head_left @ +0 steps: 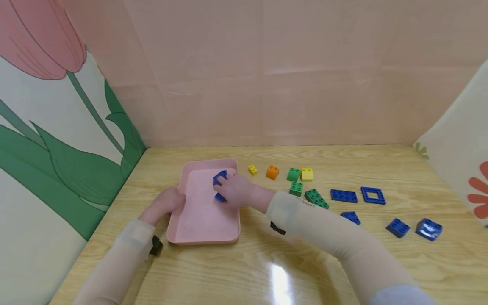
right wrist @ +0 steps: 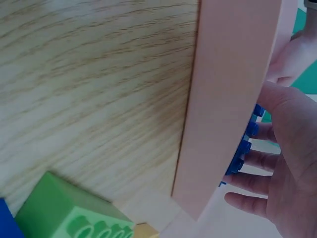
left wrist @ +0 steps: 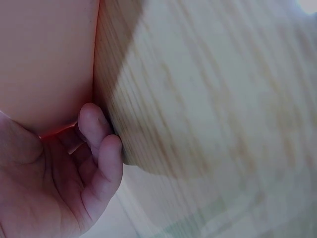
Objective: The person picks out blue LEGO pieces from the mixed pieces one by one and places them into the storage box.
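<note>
A shallow pink tray [head_left: 206, 222] stands on the wooden table. My left hand [head_left: 167, 201] grips its left side, with the thumb at the rim and the fingers [left wrist: 105, 161] curled against the outer wall in the left wrist view. Over the tray's right part, my right hand [head_left: 237, 191] holds a blue toy building block [head_left: 220, 176] inside the tray. Blue also shows below the fingers, the middle being covered by the hand. In the right wrist view, a row of blue studs [right wrist: 242, 148] rises just above the tray wall, between thumb and fingers.
Right of the tray lie a small yellow block [head_left: 253, 170], an orange block [head_left: 272, 172], green blocks [head_left: 316, 198] and another yellow block [head_left: 306, 174]. Farther right are a blue plate [head_left: 344, 195], a blue frame [head_left: 373, 195] and blue blocks [head_left: 398, 228]. A pink backdrop [head_left: 263, 76] rises behind.
</note>
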### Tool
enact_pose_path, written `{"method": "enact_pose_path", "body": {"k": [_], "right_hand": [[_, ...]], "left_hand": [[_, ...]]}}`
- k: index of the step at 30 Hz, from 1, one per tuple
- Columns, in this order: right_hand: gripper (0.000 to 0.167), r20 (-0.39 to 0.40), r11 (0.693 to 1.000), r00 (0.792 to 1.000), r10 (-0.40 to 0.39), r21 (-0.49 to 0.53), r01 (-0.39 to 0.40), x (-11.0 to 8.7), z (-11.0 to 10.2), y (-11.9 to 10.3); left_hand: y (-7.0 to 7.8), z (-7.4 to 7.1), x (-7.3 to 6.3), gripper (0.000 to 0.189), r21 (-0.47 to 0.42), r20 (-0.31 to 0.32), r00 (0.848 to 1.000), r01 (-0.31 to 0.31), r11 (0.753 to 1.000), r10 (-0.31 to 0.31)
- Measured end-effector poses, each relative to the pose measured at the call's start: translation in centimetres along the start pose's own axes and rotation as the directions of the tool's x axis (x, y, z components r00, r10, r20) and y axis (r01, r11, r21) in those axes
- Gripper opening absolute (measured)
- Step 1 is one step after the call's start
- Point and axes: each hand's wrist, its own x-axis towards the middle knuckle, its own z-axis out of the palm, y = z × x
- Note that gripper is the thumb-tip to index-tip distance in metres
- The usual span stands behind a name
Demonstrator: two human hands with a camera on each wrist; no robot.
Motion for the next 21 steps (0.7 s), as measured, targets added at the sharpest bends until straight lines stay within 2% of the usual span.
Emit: {"method": "enact_pose_path", "body": {"k": [21], "right_hand": [[0.056,0.043,0.997,0.998,0.036,0.062,-0.039,0.36,0.84,0.03]], "left_hand": [[-0.07,0.11,-0.05,0.027,0.018,-0.003,1.000,0.010,1.000,-0.010]]}}
